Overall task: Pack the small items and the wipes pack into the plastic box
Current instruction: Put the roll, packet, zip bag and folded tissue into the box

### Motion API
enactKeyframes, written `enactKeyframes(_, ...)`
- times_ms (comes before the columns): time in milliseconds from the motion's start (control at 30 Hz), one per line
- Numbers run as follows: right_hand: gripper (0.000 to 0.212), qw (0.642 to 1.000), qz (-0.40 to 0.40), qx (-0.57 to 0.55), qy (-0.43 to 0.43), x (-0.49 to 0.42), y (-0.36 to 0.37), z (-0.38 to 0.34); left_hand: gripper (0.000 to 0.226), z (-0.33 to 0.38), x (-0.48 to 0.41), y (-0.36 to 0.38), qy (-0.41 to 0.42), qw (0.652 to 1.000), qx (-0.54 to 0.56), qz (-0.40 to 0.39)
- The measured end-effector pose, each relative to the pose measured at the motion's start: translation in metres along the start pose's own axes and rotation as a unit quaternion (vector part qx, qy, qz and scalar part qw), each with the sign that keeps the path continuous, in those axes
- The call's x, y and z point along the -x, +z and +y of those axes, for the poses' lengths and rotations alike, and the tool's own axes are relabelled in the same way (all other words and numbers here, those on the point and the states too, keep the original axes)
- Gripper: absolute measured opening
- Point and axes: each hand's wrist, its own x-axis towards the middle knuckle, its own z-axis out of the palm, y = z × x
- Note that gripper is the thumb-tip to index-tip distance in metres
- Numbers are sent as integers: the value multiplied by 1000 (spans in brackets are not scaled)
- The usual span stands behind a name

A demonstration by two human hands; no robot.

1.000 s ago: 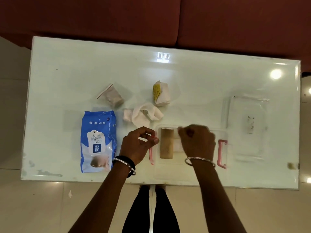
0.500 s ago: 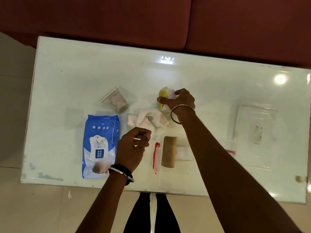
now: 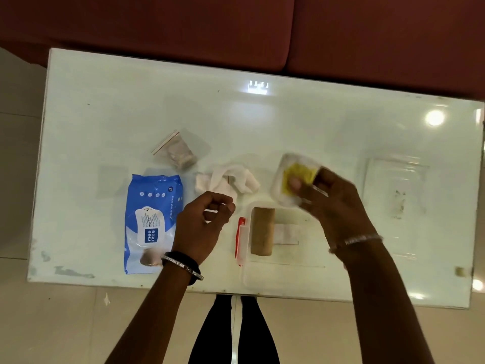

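Yellow-and-white packet (image 3: 296,177) pinched in right hand (image 3: 333,203) fingers; plastic box (image 3: 283,274) lies just below them. Left hand (image 3: 202,227) loosely curled; contents unclear.

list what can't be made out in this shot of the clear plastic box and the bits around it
- Head view: white packet with yellow contents in the right hand, motion-blurred; its label is unreadable.
- Left hand: curled; whether it holds anything is unclear.
- Clear plastic box: right side hidden by the right forearm.
- Blue wipes pack: small print too small.
- Small zip bag: brownish contents unidentifiable.
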Motion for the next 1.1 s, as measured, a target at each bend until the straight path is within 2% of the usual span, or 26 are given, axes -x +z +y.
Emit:
enactKeyframes(100, 52, 997, -3, -21, 74, 37, -23, 24, 18, -3, 4, 5, -7, 999, -29, -27)
enactKeyframes(233, 53, 980, 86, -24, 178, 53, -32, 64, 19, -7, 10, 13, 1, 997, -69, -36)
enactKeyframes(333, 49, 965, 167, 12, 203, 39, -23, 89, 17, -11, 13, 20, 1, 997, -68, -23)
enactKeyframes(500, 52, 945, 254, 148, 142, 13, 11, 112, 14, -15, 14, 23, 2, 999, -44, -12)
enactKeyframes(567, 50, 940, 274, 160, 120, 8, 20, 116, 14, -17, 14, 23, 6, 999, -39, -10)
enactKeyframes(667, 51, 936, 283, 179, 110, 7, 23, 119, 11, -19, 14, 22, 13, 999, -37, -12)
enactKeyframes(733, 62, 936, 268, 193, 119, 9, 21, 117, 6, -20, 12, 21, 15, 1000, -25, -6)
enactKeyframes(800, 67, 933, 271, 199, 125, 13, 17, 112, 7, -22, 9, 17, 8, 999, -1, 39)
enactKeyframes(867, 53, 920, 309, 215, 104, 18, 15, 103, 8, -26, 0, 9, 27, 993, -18, 115)
enactKeyframes(967, 15, 905, 371, 210, 15, 26, 15, 86, 22, -32, -17, -8, 75, 971, -122, 192)
enactKeyframes(1033, 3, 898, 384, 215, -31, 29, 18, 77, 35, -33, -30, -15, 95, 962, -182, 180)
enactKeyframes(1100, 3, 898, 382, 208, -63, 27, 25, 69, 44, -32, -44, -19, 111, 958, -228, 137)
